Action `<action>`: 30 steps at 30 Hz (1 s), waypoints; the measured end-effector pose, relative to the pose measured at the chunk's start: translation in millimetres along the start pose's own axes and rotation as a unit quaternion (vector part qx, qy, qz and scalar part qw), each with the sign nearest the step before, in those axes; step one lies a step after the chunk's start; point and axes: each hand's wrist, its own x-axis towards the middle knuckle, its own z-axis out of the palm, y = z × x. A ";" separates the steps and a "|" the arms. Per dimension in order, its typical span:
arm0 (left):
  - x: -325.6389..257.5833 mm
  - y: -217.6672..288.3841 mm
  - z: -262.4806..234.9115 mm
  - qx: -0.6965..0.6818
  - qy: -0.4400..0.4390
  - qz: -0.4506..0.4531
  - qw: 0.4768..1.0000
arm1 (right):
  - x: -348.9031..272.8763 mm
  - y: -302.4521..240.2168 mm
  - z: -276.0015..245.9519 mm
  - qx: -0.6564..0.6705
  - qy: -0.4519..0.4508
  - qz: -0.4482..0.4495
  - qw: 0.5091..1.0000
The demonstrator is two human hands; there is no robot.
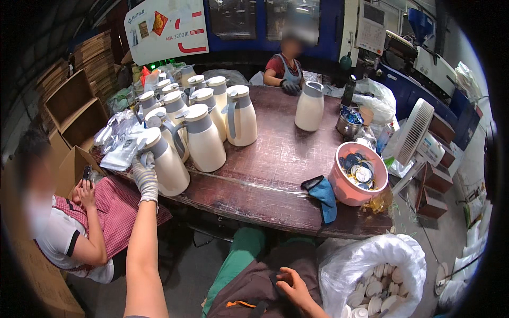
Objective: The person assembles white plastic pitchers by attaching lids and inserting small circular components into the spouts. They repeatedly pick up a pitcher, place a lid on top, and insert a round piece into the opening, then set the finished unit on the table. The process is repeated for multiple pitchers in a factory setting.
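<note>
My left hand [144, 177], in a striped knit glove, reaches to the table's left front edge. Its fingers are wrapped round the grey handle of a cream vacuum jug [168, 169], which stands upright. Right behind that one is another cream jug [205, 146] with a grey collar and white lid. Several more like it crowd the table's left side, including a jug [243, 119] on the group's right. My right hand [294, 286] is bare and hovers over my lap, fingers apart and holding nothing. Farther off, one jug without a lid [310, 108] stands alone.
On the dark red table [260, 177] are a pink bucket [347, 196] of round parts and a blue cloth [322, 199]. A white sack [336, 267] of lids stands near my right hand. A fan [416, 130] is at right. Co-workers sit left, holding a phone [87, 172], and across.
</note>
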 end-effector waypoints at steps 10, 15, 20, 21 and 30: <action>-139.2 -24.3 -3.3 0.006 -0.034 -0.166 0.986 | 53.3 -64.9 -58.7 -0.030 0.082 -0.162 0.983; -222.5 -16.3 25.8 -0.030 -0.144 -0.064 0.987 | 110.5 -172.8 -92.0 -0.236 0.170 -0.261 0.920; -226.5 36.3 91.1 -0.087 -0.369 -0.090 0.921 | 220.7 -241.3 -141.2 -0.493 0.353 -0.337 0.720; -229.2 24.7 102.8 -0.078 -0.378 -0.079 0.919 | 246.7 -253.5 -151.2 -0.509 0.395 -0.320 0.695; -236.7 18.9 124.9 0.078 -0.352 0.072 0.930 | 316.0 -295.4 -203.9 -0.512 0.304 -0.169 0.785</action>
